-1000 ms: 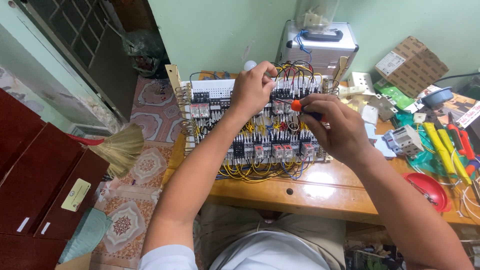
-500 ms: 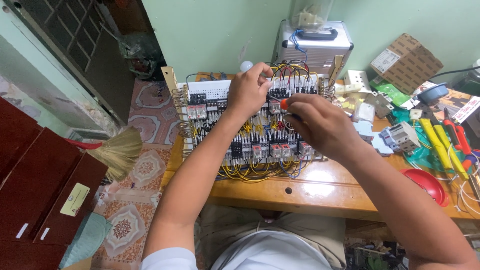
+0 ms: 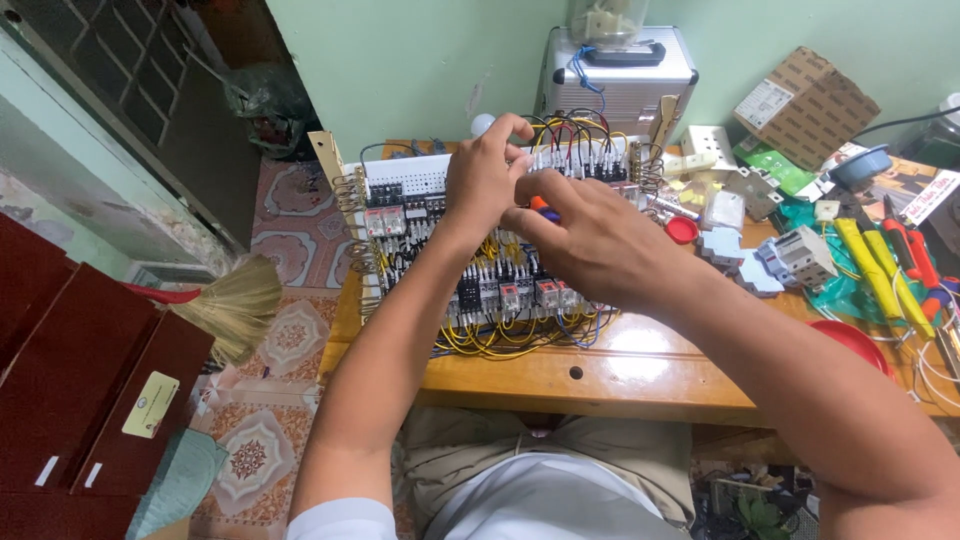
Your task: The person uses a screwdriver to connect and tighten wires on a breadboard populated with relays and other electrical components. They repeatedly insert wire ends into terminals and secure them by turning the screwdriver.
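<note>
The wiring panel [image 3: 480, 270], a board packed with relays, contactors and loops of yellow, black and red wire, lies flat on the wooden table [image 3: 620, 375], its far edge near the green wall. To its left, on the patterned floor, a straw broom [image 3: 225, 305] lies beside dark red cabinets [image 3: 90, 390]. Over the panel's upper middle, the left hand [image 3: 485, 180] curls in, thumb and forefinger pinched together at the wires along the top row of terminals; what exactly they pinch is too small to tell. Touching it from the right, the right hand [image 3: 590, 240] is clenched around a screwdriver [image 3: 540, 205], of which only a bit of orange handle shows between the two hands. Behind the panel stands a silver metal case [image 3: 620, 80]. Further right on the table lie a small red cap [image 3: 682, 230], grey circuit breakers [image 3: 800, 255], a cardboard box [image 3: 805, 100], yellow-handled tools [image 3: 880, 280] and, near the table's edge, a red bowl [image 3: 850, 345].
</note>
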